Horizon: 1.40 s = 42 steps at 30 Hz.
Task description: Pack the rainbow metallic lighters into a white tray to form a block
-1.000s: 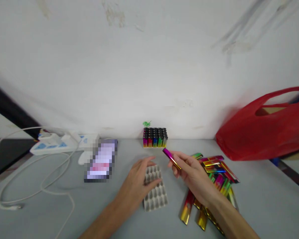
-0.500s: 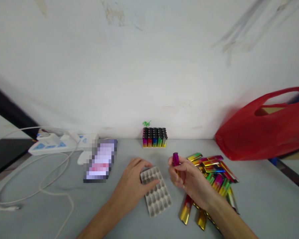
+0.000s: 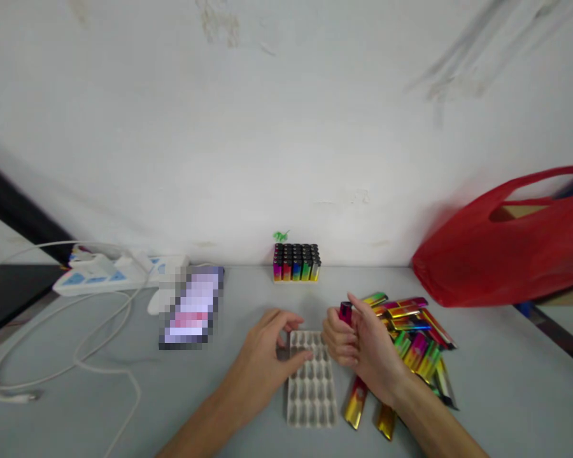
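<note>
My right hand [image 3: 363, 340] is closed around a lighter [image 3: 346, 313], held upright, its dark top and purple-red upper body showing above the fist. On the table to its left lies a pale tray [image 3: 312, 404] with rows of hollow pockets. My left hand [image 3: 270, 350] is at the tray's upper left corner, thumb stretched over the pockets and fingers curved apart from it; whether it presses on the tray I cannot tell. Beneath and beyond my right wrist, shiny multicoloured lighters [image 3: 415, 350] lie in a loose pile, partly hidden by the arm.
A block of upright lighters [image 3: 297, 270] with black tops stands against the wall. To the left are a phone [image 3: 193, 308], a white power strip [image 3: 119, 273] and a loose white cable [image 3: 79, 366]. A red bag [image 3: 501, 254] rests at the right.
The tray has turned straighter and shifted slightly right and nearer to me. My right hand has turned and wrapped its fingers around the lighter. My left hand has moved slightly right.
</note>
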Available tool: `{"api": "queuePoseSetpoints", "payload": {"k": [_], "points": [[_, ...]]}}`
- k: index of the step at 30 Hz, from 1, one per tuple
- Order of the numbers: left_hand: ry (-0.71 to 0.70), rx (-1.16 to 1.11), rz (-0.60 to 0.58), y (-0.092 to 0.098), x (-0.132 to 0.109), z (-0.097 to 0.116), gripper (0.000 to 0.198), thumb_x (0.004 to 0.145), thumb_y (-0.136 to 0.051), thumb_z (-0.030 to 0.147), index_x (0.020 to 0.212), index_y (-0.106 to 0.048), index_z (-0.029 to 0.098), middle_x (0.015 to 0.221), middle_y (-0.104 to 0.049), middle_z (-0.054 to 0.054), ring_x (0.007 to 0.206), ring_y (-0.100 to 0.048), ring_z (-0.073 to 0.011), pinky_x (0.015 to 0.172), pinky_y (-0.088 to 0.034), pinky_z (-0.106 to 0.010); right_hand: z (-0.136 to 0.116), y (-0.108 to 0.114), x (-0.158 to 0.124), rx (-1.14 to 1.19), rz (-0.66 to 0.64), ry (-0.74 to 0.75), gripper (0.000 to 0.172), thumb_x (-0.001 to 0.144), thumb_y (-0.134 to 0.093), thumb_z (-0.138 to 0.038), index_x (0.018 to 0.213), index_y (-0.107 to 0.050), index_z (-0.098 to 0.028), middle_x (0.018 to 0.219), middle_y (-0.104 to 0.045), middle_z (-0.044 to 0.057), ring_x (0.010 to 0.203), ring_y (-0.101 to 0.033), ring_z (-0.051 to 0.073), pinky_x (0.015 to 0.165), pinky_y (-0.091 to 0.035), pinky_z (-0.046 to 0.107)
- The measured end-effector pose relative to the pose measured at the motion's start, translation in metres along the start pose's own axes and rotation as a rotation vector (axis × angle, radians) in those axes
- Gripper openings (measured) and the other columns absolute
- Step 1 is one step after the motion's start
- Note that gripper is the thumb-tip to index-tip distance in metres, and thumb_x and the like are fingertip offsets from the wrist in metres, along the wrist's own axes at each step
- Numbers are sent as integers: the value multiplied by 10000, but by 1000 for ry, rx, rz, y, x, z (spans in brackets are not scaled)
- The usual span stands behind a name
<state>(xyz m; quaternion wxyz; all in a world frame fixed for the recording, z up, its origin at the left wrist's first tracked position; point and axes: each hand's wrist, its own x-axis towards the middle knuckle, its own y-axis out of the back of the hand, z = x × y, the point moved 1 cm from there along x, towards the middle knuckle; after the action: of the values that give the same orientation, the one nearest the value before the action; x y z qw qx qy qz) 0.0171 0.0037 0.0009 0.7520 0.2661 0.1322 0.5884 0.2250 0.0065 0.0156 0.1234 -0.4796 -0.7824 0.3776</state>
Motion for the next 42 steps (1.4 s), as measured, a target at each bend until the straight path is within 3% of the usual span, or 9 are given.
{"api": "queuePoseSetpoints", "payload": {"k": [7, 14, 21, 31, 37, 39, 42], "points": [[44, -5, 5, 4, 4, -4, 273, 804, -887, 205, 1061, -803, 233, 986, -745, -11, 754, -666, -182, 732, -533, -308, 1, -1, -2, 23, 27, 4, 663, 916, -747, -658, 612, -317, -255, 546, -179, -135, 469, -62, 51, 411, -88, 211], [64, -48, -19, 5, 4, 0, 227, 809, -863, 231, 1028, -806, 219, 837, -695, 16, 707, -632, -179, 692, -487, -300, 11, -7, -5, 22, 92, -5, 562, 861, -774, -564, 627, -366, -255, 531, -191, -137, 458, -70, 55, 402, -83, 216], [66, -52, -36, 3, 6, -4, 204, 828, -855, 245, 1023, -804, 219, 829, -677, 18, 697, -616, -172, 678, -468, -294, 13, -12, -3, -25, 79, -48, 673, 879, -750, -722, 632, -331, -256, 546, -179, -140, 468, -65, 52, 421, -61, 222], [41, -50, -30, 4, 6, -2, 193, 828, -849, 270, 1009, -804, 217, 831, -669, 14, 697, -621, -174, 670, -475, -293, 20, -8, -4, -64, 113, 6, 559, 921, -684, -619, 641, -359, -262, 544, -187, -125, 468, -85, 76, 426, -87, 244], [45, -50, -30, 4, 5, -3, 203, 838, -848, 259, 1031, -804, 213, 814, -660, 21, 676, -613, -171, 662, -468, -293, 20, -12, -2, -131, 115, -21, 669, 918, -688, -798, 678, -389, -250, 573, -180, -132, 491, -65, 71, 444, -54, 237], [47, -59, -31, 3, 5, -3, 213, 837, -855, 270, 1037, -810, 216, 807, -652, 26, 667, -608, -170, 656, -463, -292, 20, -14, -3, -198, 171, 52, 631, 936, -679, -815, 763, -507, -233, 604, -273, -114, 495, -129, 78, 454, -114, 236], [45, -73, -30, 3, 6, -3, 183, 853, -839, 294, 1022, -826, 225, 809, -634, 25, 657, -600, -165, 653, -459, -289, 19, -17, -4, -410, 224, 248, 524, 1030, -622, -749, 1026, -678, -228, 708, -499, -48, 580, -391, 126, 576, -349, 262]]}}
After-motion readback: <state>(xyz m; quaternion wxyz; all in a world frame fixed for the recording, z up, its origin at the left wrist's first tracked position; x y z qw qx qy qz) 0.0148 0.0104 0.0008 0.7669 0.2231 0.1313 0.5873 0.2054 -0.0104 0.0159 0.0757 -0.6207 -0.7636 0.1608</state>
